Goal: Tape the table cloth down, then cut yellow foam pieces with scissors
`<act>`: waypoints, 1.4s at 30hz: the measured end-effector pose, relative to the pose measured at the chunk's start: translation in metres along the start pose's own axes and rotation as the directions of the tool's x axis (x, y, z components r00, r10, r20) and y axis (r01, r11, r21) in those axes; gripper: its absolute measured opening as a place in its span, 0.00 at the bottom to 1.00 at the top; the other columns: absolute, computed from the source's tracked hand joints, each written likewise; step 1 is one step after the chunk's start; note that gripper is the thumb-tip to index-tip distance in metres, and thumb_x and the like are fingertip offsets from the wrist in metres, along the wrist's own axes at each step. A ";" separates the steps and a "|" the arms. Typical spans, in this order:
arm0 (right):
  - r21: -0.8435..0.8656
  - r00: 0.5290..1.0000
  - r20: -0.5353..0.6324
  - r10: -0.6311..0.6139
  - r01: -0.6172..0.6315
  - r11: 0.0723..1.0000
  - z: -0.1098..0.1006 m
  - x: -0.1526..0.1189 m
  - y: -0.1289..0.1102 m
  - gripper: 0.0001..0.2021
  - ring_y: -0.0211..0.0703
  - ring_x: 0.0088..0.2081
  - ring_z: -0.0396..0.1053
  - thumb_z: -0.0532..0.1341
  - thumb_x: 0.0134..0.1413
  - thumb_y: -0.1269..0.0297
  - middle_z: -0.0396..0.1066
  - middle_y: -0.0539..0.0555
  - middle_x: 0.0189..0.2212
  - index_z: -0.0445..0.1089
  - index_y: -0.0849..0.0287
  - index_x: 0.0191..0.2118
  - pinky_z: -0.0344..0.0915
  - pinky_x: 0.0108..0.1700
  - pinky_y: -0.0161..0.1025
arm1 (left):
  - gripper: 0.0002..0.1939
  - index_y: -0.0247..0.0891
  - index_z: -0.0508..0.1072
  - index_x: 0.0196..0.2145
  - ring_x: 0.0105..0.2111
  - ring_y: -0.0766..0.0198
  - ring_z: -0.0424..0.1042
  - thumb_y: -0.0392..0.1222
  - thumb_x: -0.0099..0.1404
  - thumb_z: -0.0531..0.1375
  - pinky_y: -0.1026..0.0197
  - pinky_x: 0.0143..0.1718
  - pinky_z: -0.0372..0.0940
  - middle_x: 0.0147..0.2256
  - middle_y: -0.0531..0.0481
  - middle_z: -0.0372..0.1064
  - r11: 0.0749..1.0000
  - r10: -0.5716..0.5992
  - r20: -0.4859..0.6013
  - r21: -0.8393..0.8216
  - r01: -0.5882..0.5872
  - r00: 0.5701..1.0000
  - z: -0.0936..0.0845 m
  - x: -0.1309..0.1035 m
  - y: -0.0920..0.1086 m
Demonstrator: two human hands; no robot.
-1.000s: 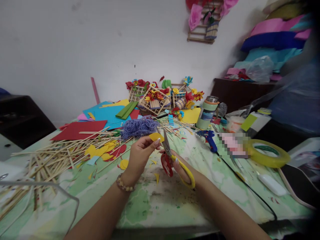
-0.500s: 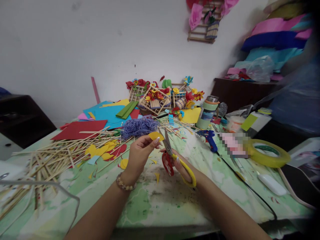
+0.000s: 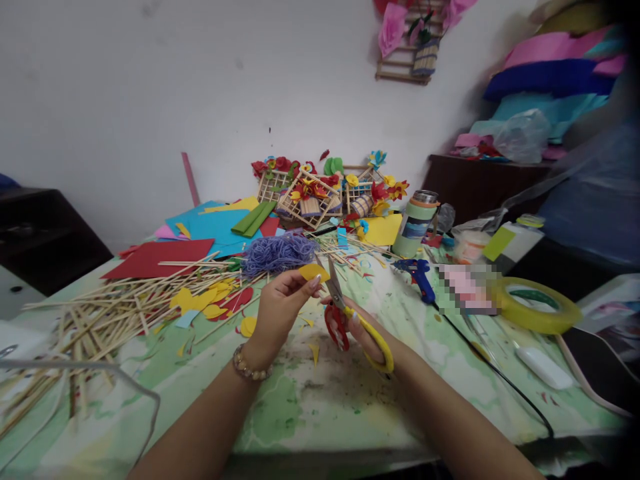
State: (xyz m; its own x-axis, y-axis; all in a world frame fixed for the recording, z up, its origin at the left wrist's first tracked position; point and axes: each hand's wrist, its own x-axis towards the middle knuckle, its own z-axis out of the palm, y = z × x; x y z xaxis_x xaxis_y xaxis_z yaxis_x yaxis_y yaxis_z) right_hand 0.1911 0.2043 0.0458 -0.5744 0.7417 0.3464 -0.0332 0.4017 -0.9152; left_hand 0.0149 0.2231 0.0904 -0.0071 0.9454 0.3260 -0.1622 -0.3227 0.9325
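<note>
My left hand [image 3: 283,303] is closed, pinching a small yellow paper piece [image 3: 314,271] between thumb and fingers. My right hand [image 3: 364,328] grips a pair of scissors [image 3: 335,285] by its red and yellow handles. The blades point up and away, slightly parted, close beside the right end of the paper piece; whether they touch it I cannot tell. Beneath the hands, a thin yellow paper scrap [image 3: 314,353] lies on the patterned tablecloth [image 3: 280,417]. Several yellow paper petals [image 3: 203,300] are heaped left of my left hand.
Wooden sticks [image 3: 100,320] spread over the left side, near purple yarn [image 3: 280,255] and a red sheet [image 3: 160,259]. Stick frames with paper flowers [image 3: 310,197] stand against the wall. On the right are a bottle [image 3: 416,223], a blue glue gun [image 3: 421,280] with its cord, and a tape roll [image 3: 565,313].
The scissor blades look slightly closer together. Both hands stay almost in place, still holding the paper piece and the scissors.
</note>
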 end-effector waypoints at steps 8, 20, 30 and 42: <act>-0.001 0.999 -0.030 0.036 -0.036 0.999 -0.001 -0.001 -0.004 0.29 0.32 0.23 0.55 0.46 0.58 0.38 0.56 0.49 0.29 0.57 0.57 0.53 0.59 0.23 0.32 | 0.09 0.35 0.75 0.27 0.23 0.70 0.70 0.43 0.52 0.69 0.69 0.27 0.65 0.23 0.52 0.73 1.000 -0.015 -0.007 0.011 0.015 1.000 -0.002 0.001 0.001; 0.008 0.995 -0.041 0.088 -0.088 0.996 -0.009 -0.001 0.000 0.31 0.29 0.20 0.53 0.51 0.55 0.36 0.56 0.48 0.28 0.61 0.58 0.52 0.57 0.21 0.31 | 0.09 0.34 0.75 0.23 0.23 0.71 0.69 0.42 0.53 0.68 0.69 0.27 0.63 0.22 0.52 0.73 0.999 -0.030 0.031 0.017 0.029 0.999 -0.006 0.004 0.006; -0.033 0.988 -0.028 0.149 -0.150 0.988 -0.018 -0.004 -0.003 0.31 0.29 0.21 0.53 0.53 0.53 0.36 0.56 0.48 0.29 0.62 0.58 0.51 0.57 0.18 0.29 | 0.09 0.35 0.76 0.25 0.23 0.71 0.68 0.44 0.52 0.68 0.68 0.28 0.62 0.22 0.53 0.72 0.999 -0.054 0.048 0.004 0.054 0.997 -0.007 0.007 0.005; -0.099 0.981 -0.025 0.192 -0.194 0.976 -0.024 -0.004 -0.011 0.32 0.28 0.18 0.52 0.53 0.51 0.34 0.57 0.47 0.25 0.63 0.60 0.47 0.54 0.17 0.27 | 0.11 0.35 0.77 0.26 0.22 0.71 0.66 0.45 0.50 0.69 0.68 0.27 0.60 0.21 0.53 0.71 0.995 -0.097 0.055 0.022 0.096 0.994 -0.011 0.008 0.006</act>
State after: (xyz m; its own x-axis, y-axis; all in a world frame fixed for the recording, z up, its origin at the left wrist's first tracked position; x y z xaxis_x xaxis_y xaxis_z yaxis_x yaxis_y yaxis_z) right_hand 0.2133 0.2096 0.0595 -0.5491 0.8184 0.1693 0.1595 0.3014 -0.9401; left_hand 0.0030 0.2293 0.0966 0.0632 0.9681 0.2423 -0.1404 -0.2317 0.9626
